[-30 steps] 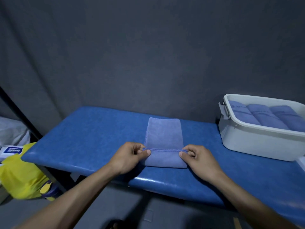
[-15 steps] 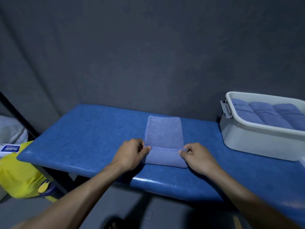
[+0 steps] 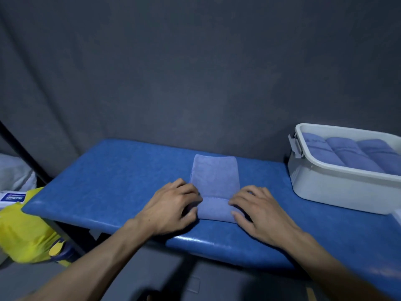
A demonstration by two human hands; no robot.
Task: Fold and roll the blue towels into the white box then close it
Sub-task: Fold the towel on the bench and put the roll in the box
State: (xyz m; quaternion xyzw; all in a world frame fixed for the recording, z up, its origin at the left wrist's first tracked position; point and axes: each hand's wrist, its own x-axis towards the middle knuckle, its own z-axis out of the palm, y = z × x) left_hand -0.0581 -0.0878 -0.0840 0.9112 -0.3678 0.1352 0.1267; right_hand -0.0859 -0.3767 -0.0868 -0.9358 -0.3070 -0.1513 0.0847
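Both hands, left (image 3: 171, 208) and right (image 3: 259, 211), grip the towel's (image 3: 216, 185) rolled end.

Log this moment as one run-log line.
phase: rolling | left hand and right hand: on near rolled end of blue towel | white box: open, three rolled towels visible inside

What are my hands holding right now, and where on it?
Both hands grip the blue towel by its rolled near end: left hand at the roll's left end, right hand at its right end.
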